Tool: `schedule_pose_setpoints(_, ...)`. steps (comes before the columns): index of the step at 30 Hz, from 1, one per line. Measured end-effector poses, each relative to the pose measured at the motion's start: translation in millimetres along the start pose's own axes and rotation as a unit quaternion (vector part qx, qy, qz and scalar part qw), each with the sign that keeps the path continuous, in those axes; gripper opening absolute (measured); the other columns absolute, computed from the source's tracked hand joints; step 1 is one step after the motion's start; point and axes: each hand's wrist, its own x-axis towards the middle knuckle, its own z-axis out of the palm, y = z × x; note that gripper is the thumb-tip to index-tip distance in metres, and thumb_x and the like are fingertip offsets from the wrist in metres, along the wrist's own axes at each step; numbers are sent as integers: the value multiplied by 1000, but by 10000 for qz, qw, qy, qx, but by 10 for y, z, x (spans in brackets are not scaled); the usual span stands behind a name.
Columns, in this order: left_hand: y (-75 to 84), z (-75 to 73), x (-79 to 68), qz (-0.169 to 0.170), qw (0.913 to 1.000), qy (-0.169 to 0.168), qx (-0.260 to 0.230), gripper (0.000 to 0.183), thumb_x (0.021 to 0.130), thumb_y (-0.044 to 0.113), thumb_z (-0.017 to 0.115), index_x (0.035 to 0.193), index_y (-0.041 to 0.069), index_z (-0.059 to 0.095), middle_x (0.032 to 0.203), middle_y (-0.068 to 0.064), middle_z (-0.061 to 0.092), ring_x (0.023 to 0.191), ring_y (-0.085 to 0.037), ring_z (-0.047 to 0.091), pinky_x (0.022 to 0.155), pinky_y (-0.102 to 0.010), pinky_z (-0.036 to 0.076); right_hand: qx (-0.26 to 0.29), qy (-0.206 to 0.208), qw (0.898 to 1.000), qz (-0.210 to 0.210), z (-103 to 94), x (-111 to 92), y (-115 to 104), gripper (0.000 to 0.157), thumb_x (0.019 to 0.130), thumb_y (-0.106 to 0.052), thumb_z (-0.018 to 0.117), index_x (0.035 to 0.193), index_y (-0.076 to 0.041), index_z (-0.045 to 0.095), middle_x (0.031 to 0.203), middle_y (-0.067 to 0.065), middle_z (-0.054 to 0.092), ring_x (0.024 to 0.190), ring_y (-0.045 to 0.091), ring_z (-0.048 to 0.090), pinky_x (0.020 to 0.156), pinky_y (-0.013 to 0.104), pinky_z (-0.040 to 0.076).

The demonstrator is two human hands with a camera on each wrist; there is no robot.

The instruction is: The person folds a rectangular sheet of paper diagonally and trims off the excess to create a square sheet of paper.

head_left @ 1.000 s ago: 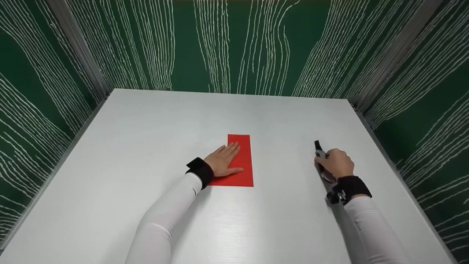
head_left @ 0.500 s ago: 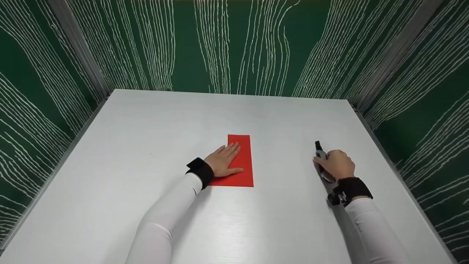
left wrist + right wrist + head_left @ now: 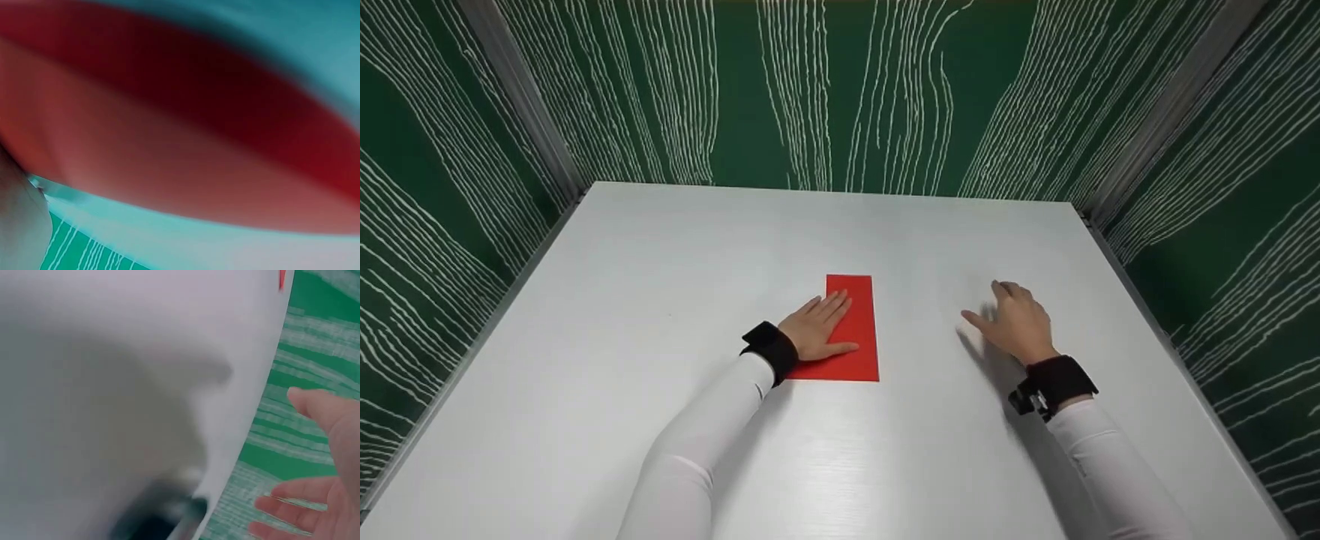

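A red sheet of paper (image 3: 861, 322) lies flat near the middle of the white table. My left hand (image 3: 814, 330) rests on its left part, fingers straight and thumb spread, covering some of its left side. In the left wrist view the red paper (image 3: 169, 146) fills most of the picture, blurred. My right hand (image 3: 1017, 322) hovers over the table to the right of the paper, thumb apart from the fingers and nothing in its grasp. A dark, blurred tool (image 3: 154, 526) lies below it in the right wrist view; the hand hides it in the head view.
The white table (image 3: 675, 247) is bounded by green walls (image 3: 862, 97) with white wavy lines. Grey posts (image 3: 529, 97) stand at the back corners. Both forearms wear white sleeves and black wrist straps (image 3: 771, 352).
My right hand has let go of the grey tool with a black end, opened its fingers and moved slightly left. My left hand and the red paper have stayed in place.
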Motion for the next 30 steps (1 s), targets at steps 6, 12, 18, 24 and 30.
schedule_pose_setpoints(6,-7,7,6,-6,9999,27,-145,88,103,63,41,165,8,10,176,-8,6,164,-24,6,135,-41,9,517,-645,9916,-998,183,65,-422,86,94,-42,72,151,12,38,156,33,43,148,48,39,125,60,30)
schedule_pose_setpoints(12,-16,30,34,-63,9999,-32,-110,90,102,64,41,166,10,8,176,-7,5,164,-23,6,135,-40,8,608,-1479,9729,-1668,336,-9,-949,96,93,-46,72,157,9,28,165,28,30,156,44,28,128,57,25)
schedule_pose_setpoints(18,-29,46,68,-98,9999,-46,80,89,102,65,40,166,10,8,176,-6,5,164,-21,6,135,-40,9,614,-2338,9486,-2041,444,-19,-1341,99,95,-51,67,160,8,20,169,27,20,159,43,20,130,55,22)
schedule_pose_setpoints(24,-62,96,104,-18,9997,-88,242,88,104,64,39,166,9,7,176,-6,4,164,-21,5,135,-40,10,778,-3011,9324,-1841,556,44,-1512,102,99,-55,60,161,7,8,172,25,3,162,40,7,132,52,17)
schedule_pose_setpoints(30,-67,104,116,-3,9993,-123,350,87,105,60,40,166,9,5,176,-7,2,165,-21,3,135,-39,9,834,-3113,9295,-1792,648,76,-1550,103,100,-56,58,161,7,4,172,25,-1,162,40,1,133,52,13)
